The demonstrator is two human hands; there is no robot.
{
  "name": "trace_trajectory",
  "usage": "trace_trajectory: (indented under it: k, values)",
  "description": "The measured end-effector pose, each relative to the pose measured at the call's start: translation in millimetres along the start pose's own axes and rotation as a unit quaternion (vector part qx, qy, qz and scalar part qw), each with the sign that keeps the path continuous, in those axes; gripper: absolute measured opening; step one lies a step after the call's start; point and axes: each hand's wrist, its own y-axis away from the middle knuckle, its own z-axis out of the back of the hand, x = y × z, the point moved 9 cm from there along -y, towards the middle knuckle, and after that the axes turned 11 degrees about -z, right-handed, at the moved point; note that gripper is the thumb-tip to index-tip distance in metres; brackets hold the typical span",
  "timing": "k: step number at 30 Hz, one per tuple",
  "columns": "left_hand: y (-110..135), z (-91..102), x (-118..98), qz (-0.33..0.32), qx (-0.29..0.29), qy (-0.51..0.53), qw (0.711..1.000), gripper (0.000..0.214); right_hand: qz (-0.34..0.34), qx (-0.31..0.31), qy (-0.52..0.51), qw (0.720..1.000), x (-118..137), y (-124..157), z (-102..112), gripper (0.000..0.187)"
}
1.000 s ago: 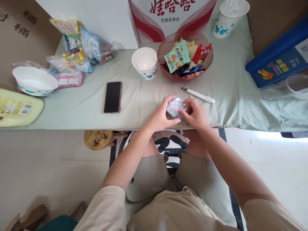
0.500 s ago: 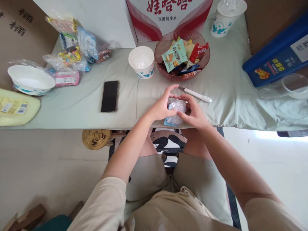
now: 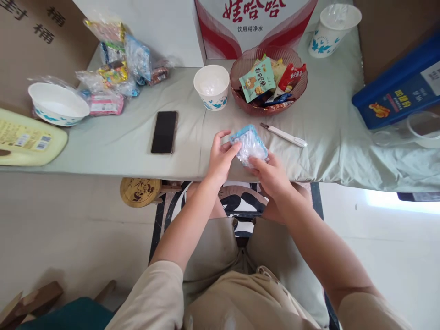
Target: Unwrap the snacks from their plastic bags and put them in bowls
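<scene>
Between my two hands is a small square packet (image 3: 250, 143), clear plastic with a light-blue edge, lifted and tilted near the table's front edge. My left hand (image 3: 222, 153) pinches its left side, thumb on top and the index finger loosely curled. My right hand (image 3: 270, 172) grips the lower right corner, with the thumb on top and the other fingers hidden underneath. Just beyond my right hand a white utility knife (image 3: 283, 134) lies on the cloth, its tip pointing to the upper left. What the packet contains is hard to make out.
Behind stand a pink glass bowl (image 3: 237, 94) of wrapped snacks and a paper cup (image 3: 211, 87). A phone (image 3: 164, 132) lies to the left, near bagged snacks (image 3: 113, 75) and a white paper bowl (image 3: 58, 103). Another paper cup (image 3: 332, 32) and a blue container (image 3: 388, 98) are at right.
The packet has been raised and turned so its blue edge points away from me. My left hand has shifted left, and my right hand now grips the lower corner. The view has moved slightly.
</scene>
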Motion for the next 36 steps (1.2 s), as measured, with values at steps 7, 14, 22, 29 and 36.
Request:
trace_trajectory:
  k: [7,14,22,29,36]
  values:
    - [-1.3,-5.6,-5.4,0.014,0.076,-0.013,0.997,0.080,0.052,-0.035,0.190,0.980,23.1,9.2,14.7,0.034]
    - [-23.1,18.4,-1.1,-0.018,0.045,-0.107,0.993,0.079,0.211,-0.276,0.519,0.781,76.7,-15.0,98.2,0.032]
    - [-20.8,21.8,6.3,-0.023,0.030,-0.084,0.996,0.083,0.088,-0.209,0.421,0.878,49.0,17.3,90.7,0.032]
    - [-19.8,26.3,7.8,-0.022,0.023,-0.076,0.997,0.087,0.128,-0.137,0.338,0.922,32.7,29.9,9.4,0.040]
    - [-24.6,46.9,10.8,-0.039,-0.049,-0.017,0.998,0.096,0.139,-0.111,0.480,0.859,28.5,40.7,12.0,0.038]
